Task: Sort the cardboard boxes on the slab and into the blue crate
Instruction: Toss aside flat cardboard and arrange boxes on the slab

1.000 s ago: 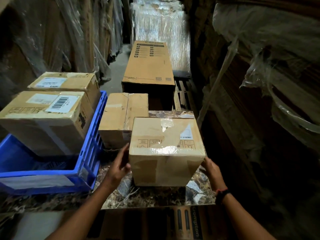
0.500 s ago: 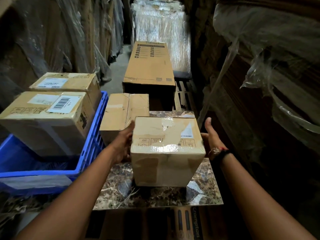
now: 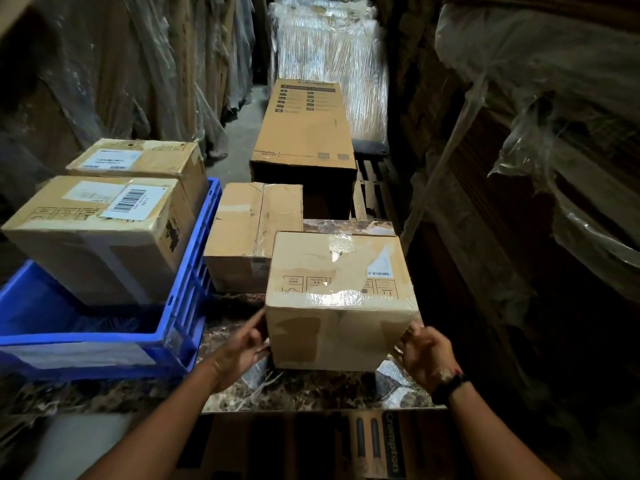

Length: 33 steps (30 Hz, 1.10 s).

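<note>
Bracketing the taped box (image 3: 341, 289) on the slab (image 3: 311, 393): left hand (image 3: 239, 351), right hand (image 3: 426, 351).

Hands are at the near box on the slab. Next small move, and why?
Probably press both palms to its sides and lift slightly. The left hand and right hand flank the near box at its lower corners, it sits flat on the slab, and the blue crate has free floor nearest you.
</note>
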Motion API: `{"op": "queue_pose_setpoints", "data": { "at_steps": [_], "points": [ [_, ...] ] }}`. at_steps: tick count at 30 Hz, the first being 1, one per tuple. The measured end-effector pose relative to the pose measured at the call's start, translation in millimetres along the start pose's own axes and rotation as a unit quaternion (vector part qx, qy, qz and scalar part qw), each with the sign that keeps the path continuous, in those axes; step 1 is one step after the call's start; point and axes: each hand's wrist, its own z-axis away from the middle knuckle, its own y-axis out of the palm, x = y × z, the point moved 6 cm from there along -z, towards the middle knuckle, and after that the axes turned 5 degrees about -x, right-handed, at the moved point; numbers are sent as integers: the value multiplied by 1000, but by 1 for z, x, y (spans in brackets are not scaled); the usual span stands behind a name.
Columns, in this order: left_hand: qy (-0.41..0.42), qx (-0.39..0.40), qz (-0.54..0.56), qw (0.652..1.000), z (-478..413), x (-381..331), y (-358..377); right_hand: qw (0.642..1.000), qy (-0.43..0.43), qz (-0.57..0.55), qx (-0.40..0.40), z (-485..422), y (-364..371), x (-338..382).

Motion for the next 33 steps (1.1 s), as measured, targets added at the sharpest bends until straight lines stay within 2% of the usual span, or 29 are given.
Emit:
{"op": "queue_pose_setpoints", "data": {
  "at_steps": [3, 5, 8, 12, 19, 23, 27, 31, 33],
  "points": [
    [30, -9, -152, 988, 4, 12, 6, 989, -46, 142, -6, -6, -4, -19],
    [65, -61, -170, 981, 3, 6, 7, 971, -94, 220, -3, -7, -1, -15],
    [112, -102, -176, 973, 3, -9, 10, 968, -111, 227, 10, 0, 0, -1],
    [141, -144, -169, 965, 13, -29, 18, 960, -145, 235, -44, 4, -5, 14],
    [184, -131, -135, 965, 23, -49, 33, 939, -205, 237, -143, 22, -14, 31],
    [184, -155, -115, 964, 22, -45, 35, 920, -225, 274, -169, 32, -9, 35],
    [170, -175, -114, 963, 22, -43, 30, 927, -231, 258, -145, 46, 5, 39],
    [159, -193, -109, 962, 25, -37, 28, 961, -151, 222, -67, 54, 15, 34],
    [158, -204, -115, 959, 29, -35, 30, 981, -102, 163, -25, 57, 17, 27]
  ]
}}
